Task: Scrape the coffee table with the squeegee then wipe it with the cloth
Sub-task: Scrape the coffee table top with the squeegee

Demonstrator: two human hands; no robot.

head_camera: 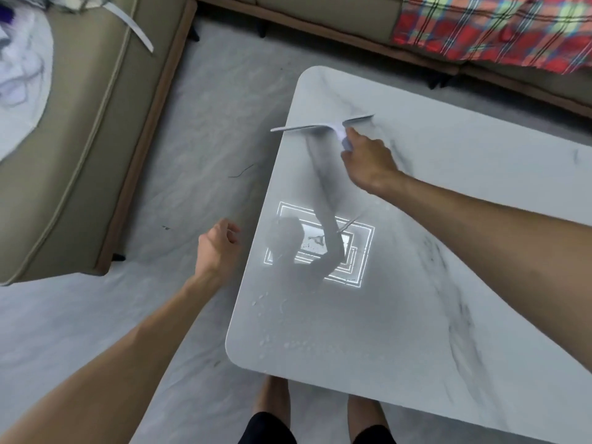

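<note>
Your right hand (365, 158) reaches out over the far left part of the white marbled tabletop (448, 219), its grip closed around the handle of the squeegee (323, 126). The squeegee's long pale blade lies crosswise near the tabletop's far left corner, with its left end jutting out past the edge over the floor (208, 123); the blur makes it hard to tell whether the blade touches the surface. Your left hand (216, 248) hangs off the left side of the tabletop above the floor, fingers loosely curled and holding nothing. Water droplets (282, 331) speckle the near left corner of the tabletop. A bright rectangular light reflection (362, 251) sits mid-surface. A beige sofa (96, 139) stands left, and a red plaid blanket (496, 27) lies on the sofa beyond.
</note>
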